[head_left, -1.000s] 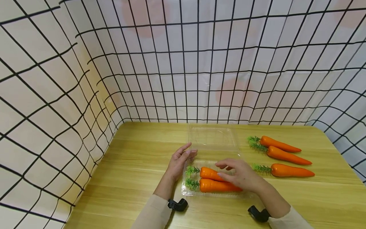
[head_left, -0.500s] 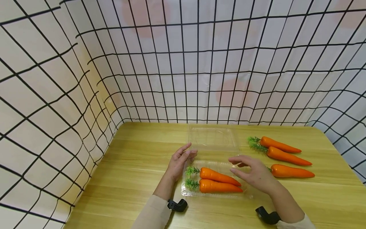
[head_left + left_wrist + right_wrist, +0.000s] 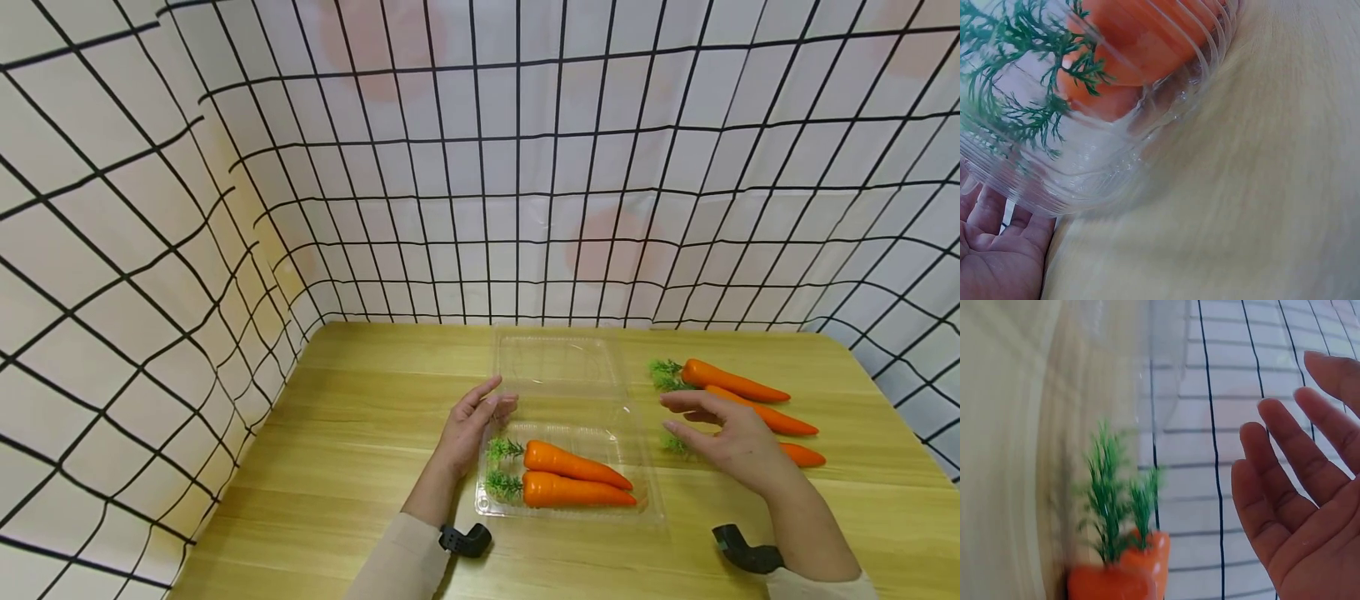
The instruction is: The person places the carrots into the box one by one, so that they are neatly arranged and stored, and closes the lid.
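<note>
A clear plastic clamshell box (image 3: 643, 500) lies with its lid (image 3: 558, 387) folded back. Inside, two orange carrots, the upper carrot (image 3: 573, 462) and the lower carrot (image 3: 577, 489), lie side by side, green tops to the left. At the box's left edge is my left hand (image 3: 468, 429); in the left wrist view its fingers (image 3: 988, 215) are extended beside the box wall. My right hand (image 3: 731, 437) hovers above the carrots on the right, fingers loosely bent and holding nothing. It partly hides the middle carrot (image 3: 787, 419) and the nearest carrot (image 3: 804, 454).
The farthest carrot (image 3: 735, 379) lies at the back right of the wooden table (image 3: 360, 417). White cloth walls with a black grid (image 3: 525, 200) enclose the table at the back and sides. Each wrist carries a black band mount (image 3: 467, 540).
My right hand has moved right, from over the carrots in the box to above the loose carrots. The left hand and the boxed carrots stay in place.
</note>
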